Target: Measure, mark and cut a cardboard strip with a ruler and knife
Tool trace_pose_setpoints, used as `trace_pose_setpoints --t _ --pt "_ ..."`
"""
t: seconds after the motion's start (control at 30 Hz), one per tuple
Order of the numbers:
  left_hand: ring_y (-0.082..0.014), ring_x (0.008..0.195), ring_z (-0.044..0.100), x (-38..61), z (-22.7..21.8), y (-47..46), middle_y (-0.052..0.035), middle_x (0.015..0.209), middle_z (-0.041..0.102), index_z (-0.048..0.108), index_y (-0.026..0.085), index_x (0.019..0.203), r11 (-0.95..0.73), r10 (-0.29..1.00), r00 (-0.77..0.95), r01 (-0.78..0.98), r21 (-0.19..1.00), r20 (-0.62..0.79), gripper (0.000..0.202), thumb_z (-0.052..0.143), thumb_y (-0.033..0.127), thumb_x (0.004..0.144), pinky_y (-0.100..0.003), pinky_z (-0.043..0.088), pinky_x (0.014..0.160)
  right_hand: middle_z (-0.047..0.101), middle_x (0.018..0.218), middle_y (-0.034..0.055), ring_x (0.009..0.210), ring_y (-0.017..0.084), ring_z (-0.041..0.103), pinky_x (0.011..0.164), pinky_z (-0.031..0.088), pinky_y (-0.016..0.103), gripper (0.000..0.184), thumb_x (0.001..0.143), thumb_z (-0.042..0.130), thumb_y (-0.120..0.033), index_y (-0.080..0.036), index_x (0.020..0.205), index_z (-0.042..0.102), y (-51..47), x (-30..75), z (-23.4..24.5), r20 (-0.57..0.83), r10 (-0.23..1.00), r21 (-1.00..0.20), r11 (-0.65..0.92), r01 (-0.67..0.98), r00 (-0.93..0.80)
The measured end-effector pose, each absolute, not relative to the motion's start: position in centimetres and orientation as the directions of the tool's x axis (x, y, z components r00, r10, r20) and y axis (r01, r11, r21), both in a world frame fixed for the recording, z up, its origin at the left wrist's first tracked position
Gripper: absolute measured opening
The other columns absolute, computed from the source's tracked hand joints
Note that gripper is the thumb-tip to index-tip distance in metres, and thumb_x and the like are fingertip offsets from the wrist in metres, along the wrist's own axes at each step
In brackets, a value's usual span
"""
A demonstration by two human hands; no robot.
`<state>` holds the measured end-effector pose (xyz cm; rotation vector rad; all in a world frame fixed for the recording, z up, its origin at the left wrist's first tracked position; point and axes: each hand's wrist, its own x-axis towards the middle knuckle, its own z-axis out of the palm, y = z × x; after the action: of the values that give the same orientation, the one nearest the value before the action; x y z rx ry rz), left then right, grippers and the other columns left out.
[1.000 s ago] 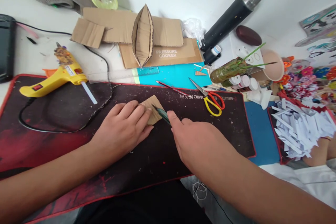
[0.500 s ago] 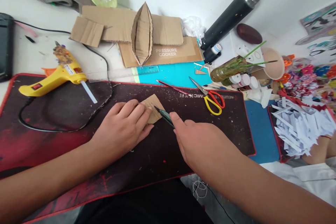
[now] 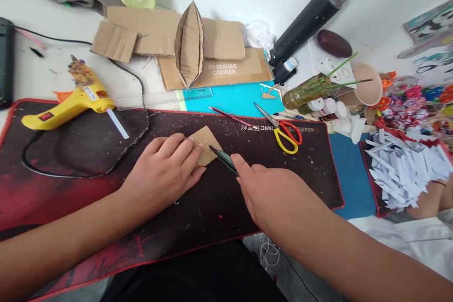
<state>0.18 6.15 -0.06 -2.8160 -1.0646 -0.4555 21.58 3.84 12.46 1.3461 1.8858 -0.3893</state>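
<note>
A small square piece of cardboard [image 3: 208,150] lies on the dark mat. My left hand [image 3: 169,160] is closed over its left side, fingers bent and pressing it down. In my right hand [image 3: 260,179] is a dark green utility knife [image 3: 226,160], held with the forefinger stretched along its body. The blade tip meets the cardboard near its middle, and the knife's rear end is hidden in my palm. Behind my hands stands a boat-shaped cardboard piece [image 3: 190,47] on a long cardboard strip [image 3: 155,33].
To the left lies a yellow glue gun [image 3: 67,108] with its looping cable. Scissors [image 3: 286,137] and a pencil [image 3: 231,117] are beyond my right hand. A black flask [image 3: 307,19] and a jar with green stems [image 3: 304,94] stand behind. White paper strips [image 3: 406,167] are piled at right, beside another person's arm.
The knife tip has drawn back slightly across the cardboard toward my right hand. My left hand stays pressed on the cardboard. The whole view has shifted slightly.
</note>
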Motion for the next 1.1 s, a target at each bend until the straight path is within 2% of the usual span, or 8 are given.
trace_pose_setpoints --t 0.17,0.37,0.57,0.87,1.1 --pt "-0.0376 0.112 0.07 0.2 -0.1 6.1 -0.017 0.117 0.079 0.077 0.012 0.127 -0.745 0.636 0.706 0.667 0.01 0.311 0.037 0.052 0.036 0.114 -0.051 0.059 0.084 0.082 0.101 0.0127 0.073 0.024 0.079 0.053 0.05 0.032 0.065 0.11 0.052 -0.02 -0.018 0.174 0.043 3.5 22.0 12.2 -0.708 0.688 0.16 0.375 0.913 -0.159" --pt "-0.0388 0.114 0.068 0.4 -0.2 6.0 -0.0177 0.117 0.078 0.078 0.016 0.126 -0.735 0.661 0.685 0.674 0.078 0.306 0.031 0.058 0.033 0.11 -0.053 0.056 0.086 0.083 0.107 0.0135 0.08 0.025 0.081 0.06 0.054 0.032 0.064 0.112 0.049 -0.021 -0.019 0.175 0.041 3.3 22.3 12.3 -0.712 0.688 0.13 0.325 0.937 -0.14" --pt "-0.0377 0.112 0.068 0.4 -0.3 6.0 -0.0169 0.115 0.077 0.077 0.011 0.124 -0.739 0.64 0.699 0.674 0.005 0.318 0.035 0.054 0.034 0.112 -0.051 0.055 0.084 0.085 0.116 0.015 0.089 0.03 0.084 0.068 0.059 0.036 0.057 0.117 0.041 -0.028 -0.022 0.174 0.044 2.7 23.0 13.4 -0.701 0.705 0.093 0.241 0.966 -0.109" --pt "-0.0367 0.111 0.069 0.4 -0.2 5.9 -0.0172 0.114 0.077 0.078 0.012 0.121 -0.735 0.638 0.702 0.677 -0.02 0.318 0.035 0.052 0.034 0.112 -0.05 0.055 0.083 0.085 0.12 0.0179 0.092 0.031 0.085 0.077 0.064 0.04 0.058 0.116 0.044 -0.027 -0.02 0.173 0.046 2.8 22.8 12.5 -0.606 0.781 0.016 0.198 0.98 -0.148" --pt "-0.0367 0.112 0.069 0.3 -0.3 6.0 -0.0171 0.114 0.077 0.077 0.012 0.123 -0.74 0.632 0.707 0.673 -0.026 0.316 0.035 0.053 0.035 0.111 -0.049 0.055 0.084 0.084 0.125 0.0182 0.097 0.032 0.086 0.078 0.065 0.041 0.058 0.117 0.044 -0.027 -0.021 0.174 0.044 3.7 22.3 11.8 -0.606 0.782 0.008 0.188 0.982 -0.145"
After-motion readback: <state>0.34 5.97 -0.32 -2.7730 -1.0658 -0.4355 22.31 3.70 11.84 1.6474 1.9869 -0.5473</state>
